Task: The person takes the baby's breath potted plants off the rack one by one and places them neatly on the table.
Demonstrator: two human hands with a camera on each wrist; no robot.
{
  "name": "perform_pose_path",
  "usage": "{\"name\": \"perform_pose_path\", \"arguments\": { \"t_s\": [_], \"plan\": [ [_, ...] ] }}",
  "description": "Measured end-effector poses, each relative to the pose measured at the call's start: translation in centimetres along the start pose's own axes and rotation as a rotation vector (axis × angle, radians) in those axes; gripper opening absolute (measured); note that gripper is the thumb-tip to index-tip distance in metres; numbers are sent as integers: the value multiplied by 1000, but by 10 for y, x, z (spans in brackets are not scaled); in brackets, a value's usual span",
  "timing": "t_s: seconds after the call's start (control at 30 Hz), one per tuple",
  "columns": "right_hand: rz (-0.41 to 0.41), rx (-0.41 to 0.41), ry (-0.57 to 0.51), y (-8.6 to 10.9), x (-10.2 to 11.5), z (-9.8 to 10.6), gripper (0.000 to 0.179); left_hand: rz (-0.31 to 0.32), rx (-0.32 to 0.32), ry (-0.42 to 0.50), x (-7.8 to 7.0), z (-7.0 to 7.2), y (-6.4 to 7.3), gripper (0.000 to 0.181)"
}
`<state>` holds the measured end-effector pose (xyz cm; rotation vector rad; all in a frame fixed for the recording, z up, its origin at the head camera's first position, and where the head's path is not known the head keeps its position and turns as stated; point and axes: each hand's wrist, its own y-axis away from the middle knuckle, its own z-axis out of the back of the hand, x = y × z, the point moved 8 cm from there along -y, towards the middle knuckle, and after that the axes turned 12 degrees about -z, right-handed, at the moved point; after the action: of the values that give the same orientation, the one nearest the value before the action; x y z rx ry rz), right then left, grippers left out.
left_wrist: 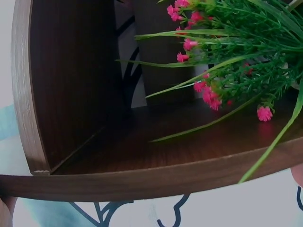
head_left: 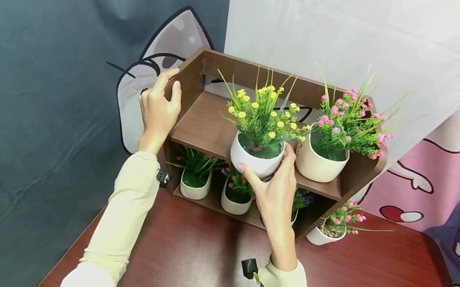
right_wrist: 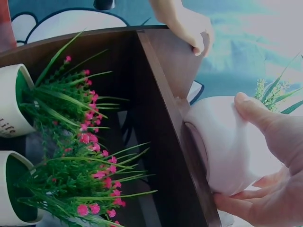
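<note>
My right hand (head_left: 278, 191) grips a white round pot (head_left: 256, 160) of yellow flowers (head_left: 267, 107), thumb on one side and fingers underneath and behind. The pot is at the front edge of the upper shelf board (head_left: 208, 120), tilted in the right wrist view. Beside the brown shelf's left side panel (head_left: 190, 79) is my left hand (head_left: 159, 107), thumb and forefinger extended and spread at its edge. Pink flowers in a cream pot (head_left: 321, 165) stand at the right of that board.
Several potted plants, including a left pot (head_left: 194, 190) and a middle pot (head_left: 235, 204), fill the lower level. Another white pot (head_left: 326, 235) with pink flowers stands right of the shelf on the reddish table (head_left: 371, 276). Patterned cloth (head_left: 448, 163) hangs behind.
</note>
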<state>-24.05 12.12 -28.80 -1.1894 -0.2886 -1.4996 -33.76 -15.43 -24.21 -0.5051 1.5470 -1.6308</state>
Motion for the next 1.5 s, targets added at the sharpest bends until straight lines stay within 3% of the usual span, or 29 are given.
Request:
{"name": "perform_pose_path", "arguments": {
  "t_s": [0.27,0.67,1.2,1.5],
  "plan": [
    [8,5,-15,3,1,-1,88,20,27,-6,2,1,2,25],
    [12,-26,31,8,2,0,92,1,-21,-1,0,3,-1,24],
    [51,-35,17,21,1,9,93,2,-2,-3,-1,0,-2,24],
    [-15,54,-46,39,-8,20,83,28,25,-7,1,1,2,25]
  ]
}}
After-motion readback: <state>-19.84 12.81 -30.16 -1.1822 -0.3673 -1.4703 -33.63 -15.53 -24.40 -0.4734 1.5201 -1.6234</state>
